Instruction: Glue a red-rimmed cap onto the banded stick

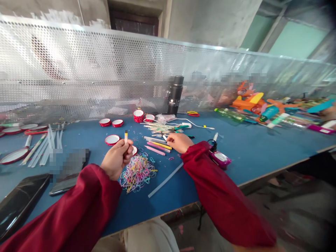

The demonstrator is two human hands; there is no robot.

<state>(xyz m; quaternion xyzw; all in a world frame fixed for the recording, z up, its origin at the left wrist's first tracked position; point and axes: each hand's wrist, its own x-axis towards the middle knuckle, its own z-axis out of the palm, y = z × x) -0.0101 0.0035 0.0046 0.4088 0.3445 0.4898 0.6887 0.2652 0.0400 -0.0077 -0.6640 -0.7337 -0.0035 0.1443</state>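
My left hand (117, 159) is closed, holding upright a short pale stick (126, 136) with a yellow band and a dark tip. To its right, my right hand (181, 142) pinches a small white stick (164, 137) with a dark end; its exact kind is too small to make out. Just below and between the hands lies a heap of small pastel-coloured loops (138, 173). Several pink, yellow and clear sticks (157, 146) rest beside my right fingertips. A translucent glue stick (165, 180) lies under my right forearm.
Red-rimmed round tins (112, 140) stand behind my left hand. Wooden sticks (154, 128) and a black flask (175, 94) are farther back. Phones (23, 196) lie at left, with more glue sticks (43, 150). A purple device (220, 159) is at right, with orange toy planes (248, 101) beyond.
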